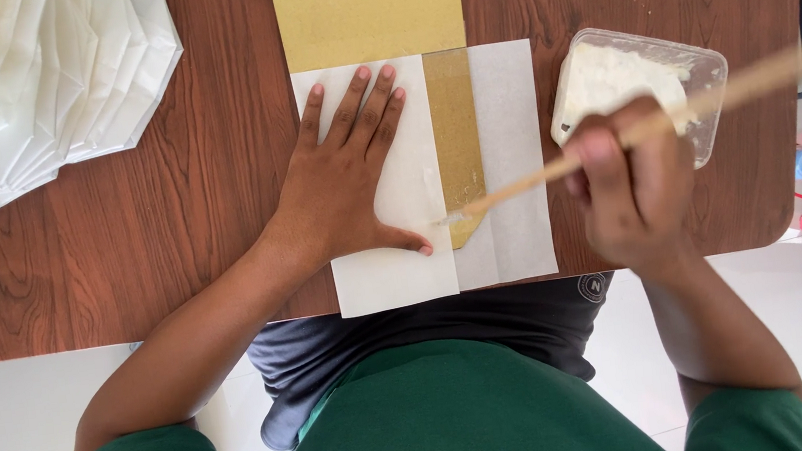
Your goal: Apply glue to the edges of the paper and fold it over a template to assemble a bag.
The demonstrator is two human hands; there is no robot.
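Wooden table (pixel 167 202) held white paper (pixel 395 256) pinned by the flat, open-fingered left hand (pixel 341 187); the right hand (pixel 632 179), gripping a stick (pixel 556 170), risked smearing paste beyond the brown strip (pixel 453 129).

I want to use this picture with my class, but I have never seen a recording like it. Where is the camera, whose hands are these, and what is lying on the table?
There is no machine here. The single picture comes from a camera worn on a person's head, looking straight down at their own two hands over a brown wooden table.

The left hand lies flat, fingers spread, pressing on a white sheet of paper. Beside it a strip of brown card shows between that sheet and another thin white sheet.

The right hand grips a wooden brush; its tip touches the lower end of the brown strip. Behind this hand sits a clear plastic tub of white paste. A stack of folded white paper lies at the far left.
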